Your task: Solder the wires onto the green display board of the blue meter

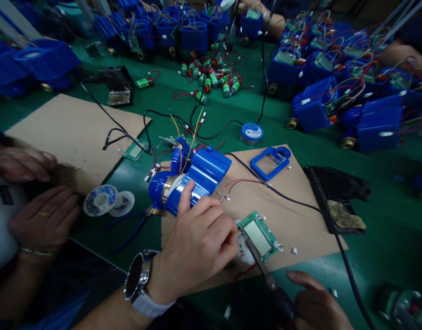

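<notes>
Circuit board [259, 236] with a pale screen lies face up, tilted, partly over a round white piece [244, 254] on the brown cardboard [293, 224]. The person's left hand [200, 238], wearing a watch [138, 277] on the wrist, has its fingers bent and drawn together at the board's left edge; whether they pinch the board or something small cannot be told. One finger sticks out over the blue casing [211, 167]. The right hand [317, 305], at the lower edge of the view, grips the dark handle of a soldering iron [261, 263], whose metal tip reaches the left part of the screen side.

Just beyond the left hand, the casing sits on its side with loose wires about it. A blue frame [257, 167] lies on the cardboard to its right, and a round tin [251, 133] stands on the green tabletop [300, 158] behind. Pliers [130, 233] and two spools [100, 200] lie to the left, near a co-worker's two hands [46, 217]. A black stand [345, 217] with a sponge is at the right. Farther back are a heap of green batteries [214, 80] and rows of wired blue casings [193, 36]
</notes>
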`<state>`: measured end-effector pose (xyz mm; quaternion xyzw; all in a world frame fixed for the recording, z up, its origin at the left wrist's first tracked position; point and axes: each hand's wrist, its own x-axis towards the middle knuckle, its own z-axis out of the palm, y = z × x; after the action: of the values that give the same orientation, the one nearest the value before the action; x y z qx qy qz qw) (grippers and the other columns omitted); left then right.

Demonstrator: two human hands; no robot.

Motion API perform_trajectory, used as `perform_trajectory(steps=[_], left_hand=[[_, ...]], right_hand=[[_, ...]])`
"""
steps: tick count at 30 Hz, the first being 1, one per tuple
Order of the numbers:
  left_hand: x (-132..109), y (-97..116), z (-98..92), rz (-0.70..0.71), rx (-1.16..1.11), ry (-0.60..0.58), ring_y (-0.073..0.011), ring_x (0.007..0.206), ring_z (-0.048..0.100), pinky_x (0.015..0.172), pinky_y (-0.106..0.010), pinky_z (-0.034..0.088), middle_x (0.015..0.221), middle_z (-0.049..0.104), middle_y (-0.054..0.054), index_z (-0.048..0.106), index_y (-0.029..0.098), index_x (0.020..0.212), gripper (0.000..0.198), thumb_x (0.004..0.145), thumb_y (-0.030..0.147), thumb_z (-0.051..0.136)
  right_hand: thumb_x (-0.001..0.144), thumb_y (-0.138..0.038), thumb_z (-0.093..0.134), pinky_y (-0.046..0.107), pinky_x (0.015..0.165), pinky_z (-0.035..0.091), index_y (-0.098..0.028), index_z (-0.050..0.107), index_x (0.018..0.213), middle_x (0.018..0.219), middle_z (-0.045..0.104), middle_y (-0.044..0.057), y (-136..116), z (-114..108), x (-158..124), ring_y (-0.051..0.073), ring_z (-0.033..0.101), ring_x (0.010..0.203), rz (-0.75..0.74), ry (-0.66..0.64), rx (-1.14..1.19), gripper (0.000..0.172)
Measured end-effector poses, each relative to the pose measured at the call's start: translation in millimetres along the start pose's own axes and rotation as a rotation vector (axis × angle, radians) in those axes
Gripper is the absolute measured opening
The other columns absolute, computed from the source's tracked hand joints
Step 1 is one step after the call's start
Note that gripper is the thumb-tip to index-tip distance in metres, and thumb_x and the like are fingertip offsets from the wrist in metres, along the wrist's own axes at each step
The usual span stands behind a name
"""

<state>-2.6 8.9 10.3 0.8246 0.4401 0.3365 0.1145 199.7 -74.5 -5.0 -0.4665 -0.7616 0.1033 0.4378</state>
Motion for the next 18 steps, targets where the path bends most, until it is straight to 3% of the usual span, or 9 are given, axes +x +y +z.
perform_trajectory(steps=[18], left_hand=[[0.8, 1.9, 1.2, -0.031, 0.011, -0.011, -0.0156, 0.084, 0.057, 0.117, -0.053, 0.015, 0.068, 0.058, 0.004, 0.057, 0.020, 0.068, 0.014, 0.082, 0.015, 0.058]], right_hand=[[0.103, -0.027, 0.043, 0.017, 0.077, 0.058, -0.019, 0.047, 0.067, 0.050, 0.044, -0.006, -6.5, 6.4, -0.3, 0.006, 0.051, 0.041, 0.037, 0.098, -0.040, 0.037]])
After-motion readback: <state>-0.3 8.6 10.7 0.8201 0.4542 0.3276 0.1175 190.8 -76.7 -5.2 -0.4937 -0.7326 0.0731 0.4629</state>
